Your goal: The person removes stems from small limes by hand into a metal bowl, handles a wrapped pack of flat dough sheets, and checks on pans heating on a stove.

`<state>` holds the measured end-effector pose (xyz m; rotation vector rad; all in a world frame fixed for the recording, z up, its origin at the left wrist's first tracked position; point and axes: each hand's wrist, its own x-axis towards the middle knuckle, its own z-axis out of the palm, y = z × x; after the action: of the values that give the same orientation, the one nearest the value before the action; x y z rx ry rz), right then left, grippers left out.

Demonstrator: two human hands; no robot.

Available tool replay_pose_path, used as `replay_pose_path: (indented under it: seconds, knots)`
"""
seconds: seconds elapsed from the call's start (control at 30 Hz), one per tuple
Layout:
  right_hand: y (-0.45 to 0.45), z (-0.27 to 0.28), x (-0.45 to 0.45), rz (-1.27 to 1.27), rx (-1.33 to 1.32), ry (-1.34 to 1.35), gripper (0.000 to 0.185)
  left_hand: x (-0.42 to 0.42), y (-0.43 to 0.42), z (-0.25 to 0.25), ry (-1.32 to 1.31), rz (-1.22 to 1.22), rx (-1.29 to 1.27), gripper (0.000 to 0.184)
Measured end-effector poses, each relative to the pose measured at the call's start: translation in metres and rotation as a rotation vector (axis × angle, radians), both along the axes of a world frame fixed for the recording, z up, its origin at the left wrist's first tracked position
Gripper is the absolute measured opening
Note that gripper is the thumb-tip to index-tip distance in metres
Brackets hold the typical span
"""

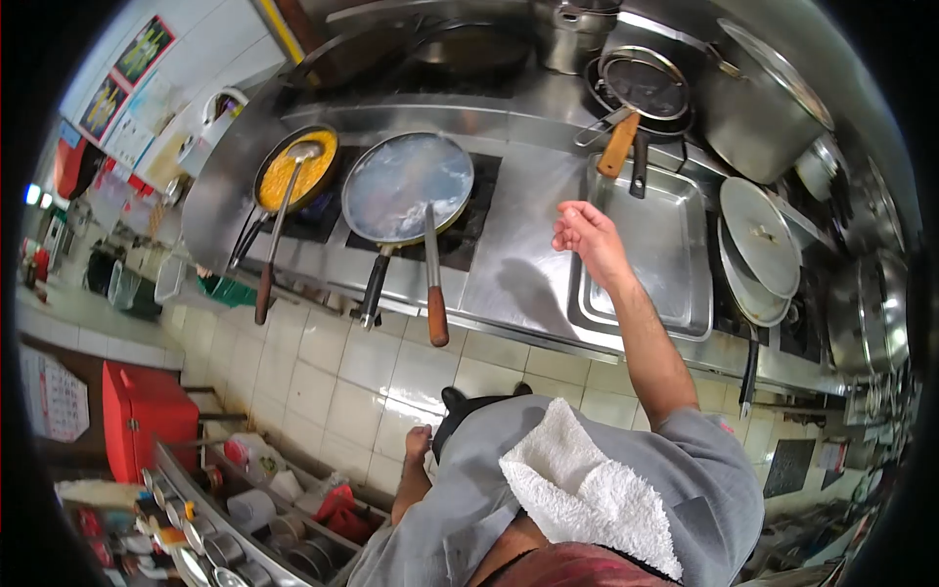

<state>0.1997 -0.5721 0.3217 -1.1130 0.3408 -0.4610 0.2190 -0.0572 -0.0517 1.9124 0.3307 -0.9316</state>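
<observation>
My right hand (587,240) is raised over the steel counter, beside the left rim of a rectangular metal tray (650,264). Its fingers are curled inward; whether something small is in them is hidden. Down by my hip hangs my left hand (419,442), loosely closed, with nothing visible in it. On the burner to the left of my right hand sits a wide frying pan (401,186) of cloudy, steaming liquid. A wooden-handled utensil (433,264) leans in it, its head under the liquid. Farther left, a smaller pan (272,203) holds a yellow-orange mixture with a ladle (284,220) resting in it.
Behind the tray lie a strainer with a wooden handle (618,147) and a dark-handled pan (639,171). Lids (758,240) rest on a pan at right, near large pots (763,103). Behind me are a red box (147,421) and a shelf of containers (264,519).
</observation>
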Motion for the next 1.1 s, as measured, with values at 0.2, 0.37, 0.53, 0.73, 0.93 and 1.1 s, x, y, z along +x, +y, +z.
replay_pose_path:
  seconds: [0.2, 0.37, 0.53, 0.73, 0.93, 1.1]
  knots:
    - [0.026, -0.089, -0.001, -0.126, -0.688, 0.346, 0.034, -0.013, 0.005, 0.023, 0.017, 0.279, 0.015, 0.032]
    - [0.04, -0.098, -0.035, -0.346, -1.294, 0.622, 0.052, 0.043, -0.02, 0.004, -0.087, 0.376, -0.212, 0.036]
    - [0.033, -0.11, -0.051, -0.225, -1.048, 0.911, 0.066, 0.16, -0.097, 0.046, -0.212, 0.377, -0.348, 0.047]
    - [0.068, -0.121, -0.059, -0.21, -1.238, 0.868, 0.075, 0.265, -0.153, 0.03, -0.145, 0.507, -0.714, 0.045]
    - [0.157, -0.12, -0.044, -0.16, -1.189, 0.801, 0.076, 0.331, -0.165, -0.012, 0.055, 0.504, -0.765, 0.049]
    - [0.185, -0.121, -0.021, -0.198, -1.124, 0.807, 0.073, 0.38, -0.166, -0.07, 0.282, 0.523, -0.934, 0.044]
